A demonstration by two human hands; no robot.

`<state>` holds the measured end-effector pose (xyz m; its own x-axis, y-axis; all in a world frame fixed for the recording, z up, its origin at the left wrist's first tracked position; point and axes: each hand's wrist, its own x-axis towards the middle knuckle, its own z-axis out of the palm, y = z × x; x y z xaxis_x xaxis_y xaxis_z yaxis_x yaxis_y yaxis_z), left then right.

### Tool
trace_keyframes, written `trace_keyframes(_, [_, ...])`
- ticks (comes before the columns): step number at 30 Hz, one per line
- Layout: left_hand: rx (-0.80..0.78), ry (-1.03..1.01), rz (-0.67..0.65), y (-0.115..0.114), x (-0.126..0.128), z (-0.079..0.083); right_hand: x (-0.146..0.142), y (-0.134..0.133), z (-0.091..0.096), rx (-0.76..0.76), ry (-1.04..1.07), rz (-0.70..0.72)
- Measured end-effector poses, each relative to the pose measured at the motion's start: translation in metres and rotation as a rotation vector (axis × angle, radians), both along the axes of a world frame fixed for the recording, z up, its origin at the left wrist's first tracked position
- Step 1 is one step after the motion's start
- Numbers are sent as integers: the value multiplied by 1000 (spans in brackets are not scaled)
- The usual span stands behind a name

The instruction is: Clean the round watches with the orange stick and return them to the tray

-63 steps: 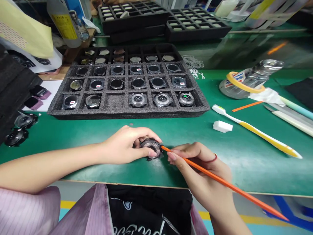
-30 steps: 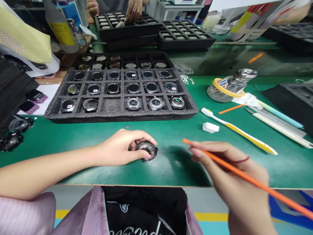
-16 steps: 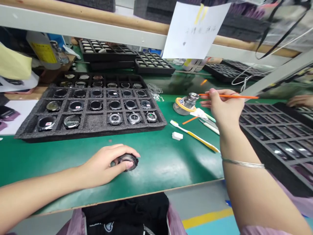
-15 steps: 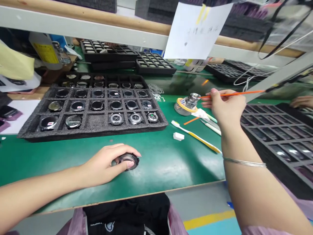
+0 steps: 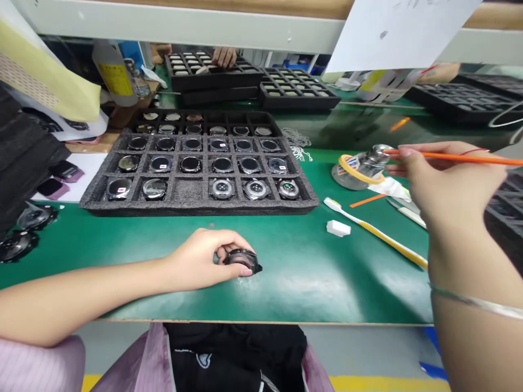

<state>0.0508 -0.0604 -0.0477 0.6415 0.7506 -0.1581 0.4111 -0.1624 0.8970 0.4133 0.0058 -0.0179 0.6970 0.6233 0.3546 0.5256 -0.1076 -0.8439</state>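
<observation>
A black foam tray (image 5: 200, 210) of round watches (image 5: 222, 188) sits left of centre; a white paper sheet (image 5: 402, 35), its writing (image 5: 423, 3) cropped, hangs upper right. At right, the right hand (image 5: 453, 179) pinches an orange stick (image 5: 457, 157) at a tilted clear bottle (image 5: 350, 180), label (image 5: 353, 163) unreadable; lower centre, the left hand (image 5: 202, 258) grips a black round watch body (image 5: 245, 258).

1. A glossy green workbench (image 5: 310, 294) stretches from left to right.
2. A black foam tray (image 5: 196, 210) lies left of center.
3. At right, a yellow-and-white toothbrush (image 5: 379, 235) lies beside a small white block (image 5: 338, 228), near an orange strip (image 5: 368, 200) and a clear bottle (image 5: 347, 181) ringed by a yellow band (image 5: 359, 171).
4. At far left, two dark watch bodies (image 5: 36, 216) sit near a white sheet (image 5: 93, 167).
</observation>
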Motion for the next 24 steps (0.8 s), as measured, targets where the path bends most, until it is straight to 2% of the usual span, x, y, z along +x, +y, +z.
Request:
trace_keyframes(1, [-10, 9, 2, 0, 0, 0, -16, -13, 0, 5, -8, 24])
trace_keyframes(3, [-36, 22, 11, 0, 1, 0, -54, -48, -6, 85, -70, 185])
trace_keyframes(7, [-111, -3, 32, 1, 4, 1, -128, -129, -37, 118, -102, 598])
trace_keyframes(8, [-125, -13, 37, 2, 4, 1, -141, -146, -45, 131, -82, 661])
trace_keyframes(10, [-147, -12, 42, 3, 6, 2, -157, -168, -59, 131, -63, 700])
trace_keyframes(14, [-149, 37, 28, 5, 7, 2, -168, -181, -73, 108, -103, 693])
trace_keyframes(19, [-68, 61, -25, 5, 6, 1, -170, -174, -71, 64, -87, 670])
trace_keyframes(24, [-59, 78, -39, 5, 7, 1, -169, -174, -69, 36, -29, 702])
